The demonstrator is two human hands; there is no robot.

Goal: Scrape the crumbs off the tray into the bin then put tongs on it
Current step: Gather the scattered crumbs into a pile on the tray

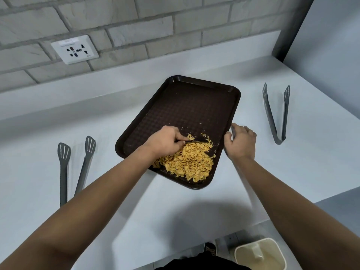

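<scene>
A dark brown tray lies at an angle on the white counter. A heap of yellow crumbs fills its near corner. My left hand is over the tray, shut on a thin dark scraper whose tip touches the top of the heap. My right hand grips the tray's right rim. One pair of grey tongs lies right of the tray, another pair of grey tongs lies to its left. A cream bin stands on the floor below the counter's front edge.
A brick wall with a white socket runs behind the counter. A grey wall closes the right side. My dark shoe shows on the floor beside the bin.
</scene>
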